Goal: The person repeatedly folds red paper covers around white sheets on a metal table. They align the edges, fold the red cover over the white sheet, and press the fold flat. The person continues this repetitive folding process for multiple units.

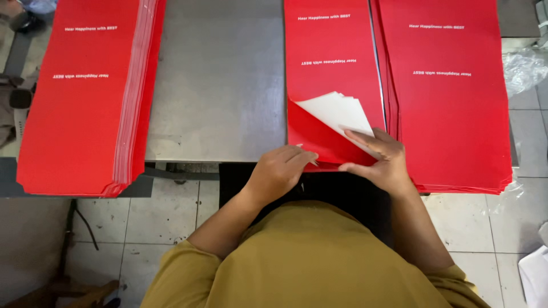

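Middle stack of red sheets (331, 63) lies on the grey metal table (220, 85), its near edge at the table's 6 o'clock rim, just in front of the person. Lower corner of the top few sheets is folded back, showing white undersides (338, 114); how many sheets are lifted cannot be counted, as the edges fan too finely. Right hand (381, 161) pinches this turned-back flap, fingers laid over the white face, thumb below against the red; thumb tip partly hidden by the flap. Left hand (278, 171) sits just beside it at 9 o'clock, fingers curled and closed on the stack's near edge; fingertips disappear under the red paper, so what exactly they grip is not visible. At 3 o'clock, touching or slightly overlapping the middle stack, a larger right stack of red sheets (451, 97) overhangs the table's near edge; its top is cut off by the frame. At 9 o'clock, well apart across bare metal, a left stack of red sheets (80, 97) also overhangs, top cut off. White print on the sheets is small. Olive-yellow shirt (308, 256) fills 6 o'clock. Crumpled clear plastic (522, 68) at the right edge, partly cut off. Tiled floor (165, 222) below.
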